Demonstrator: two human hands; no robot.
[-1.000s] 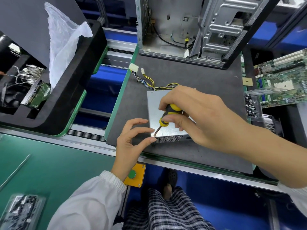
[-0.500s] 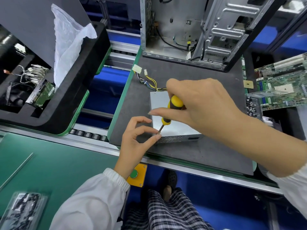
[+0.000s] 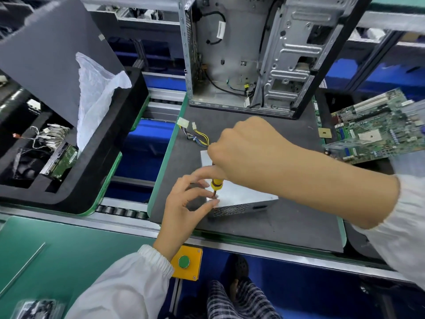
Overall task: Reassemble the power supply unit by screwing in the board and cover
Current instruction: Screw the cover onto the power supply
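Screwdriver (image 3: 215, 184) clenched upright in right hand (image 3: 243, 153) over power supply unit (image 3: 239, 196), shaft pinched by left hand (image 3: 186, 203) at 7 o'clock.

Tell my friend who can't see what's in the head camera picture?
A right hand grips a yellow screwdriver, tip down on a silver power supply box. The left hand steadies the shaft with its fingertips. An open computer case stands behind.

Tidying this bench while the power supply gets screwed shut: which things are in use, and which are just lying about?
In use: power supply, screwdriver, right hand gripping it, left hand at its tip.

Lying about: computer case, motherboard, foam tray, plastic bag.
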